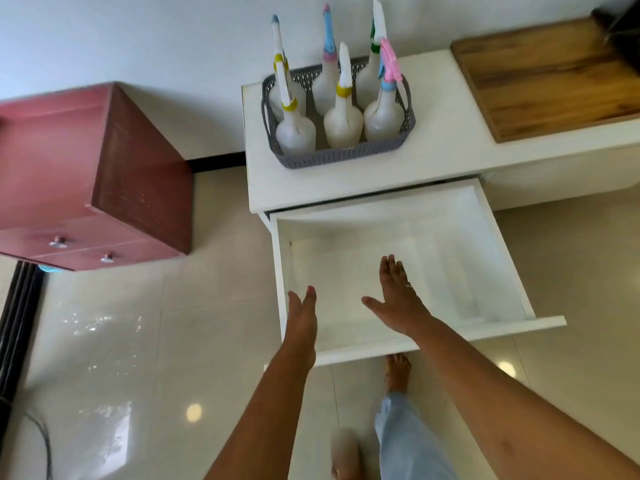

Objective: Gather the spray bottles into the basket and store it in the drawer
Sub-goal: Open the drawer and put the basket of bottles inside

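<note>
A grey woven basket [341, 155] stands on the white cabinet top [443, 140] and holds several translucent spray bottles [343, 123] with yellow, blue, pink and green nozzles, all upright. Below it the white drawer [450, 258] is pulled out and has nothing inside. My left hand [303, 320] is over the drawer's near left corner, fingers straight, holding nothing. My right hand [398, 299] is stretched flat above the drawer's inside, thumb spread out, also holding nothing. Both hands are well short of the basket.
A dark red cabinet [90, 174] with two knobs stands to the left. A wooden board [547, 74] lies on the white unit at the right. My bare foot [398, 372] and trouser leg are on the glossy tiled floor [138, 341] below the drawer front.
</note>
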